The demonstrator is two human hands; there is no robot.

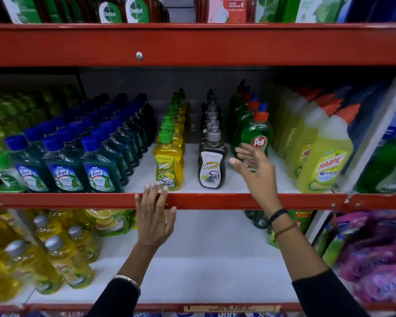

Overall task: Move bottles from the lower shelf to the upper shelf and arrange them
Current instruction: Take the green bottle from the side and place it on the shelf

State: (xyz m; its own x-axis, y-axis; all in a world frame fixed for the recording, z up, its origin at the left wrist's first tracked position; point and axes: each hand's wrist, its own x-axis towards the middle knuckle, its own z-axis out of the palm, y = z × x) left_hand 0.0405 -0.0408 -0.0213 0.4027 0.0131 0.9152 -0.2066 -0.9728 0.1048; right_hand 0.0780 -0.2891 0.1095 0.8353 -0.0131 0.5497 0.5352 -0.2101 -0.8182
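Observation:
On the upper shelf point(215, 200) stand rows of bottles: a yellow Super bottle point(169, 165) with a green pump, a dark grey Super bottle point(212, 164), and a green Pril bottle point(257, 136) with an orange cap. My right hand point(255, 169) hovers open just in front of the Pril bottle, right of the grey one, holding nothing. My left hand point(154, 216) rests open against the red shelf edge below the yellow bottle. The lower shelf point(204, 259) shows yellow bottles point(62, 255) with grey caps at left and green bottles point(261, 219) behind my right wrist.
Blue-capped Lizol bottles point(66, 168) fill the upper shelf's left side. Yellow Harpic bottles point(325, 161) stand at right. Dettol bottles point(124, 10) sit on the top shelf. Pink and purple pouches point(375, 259) lie at lower right.

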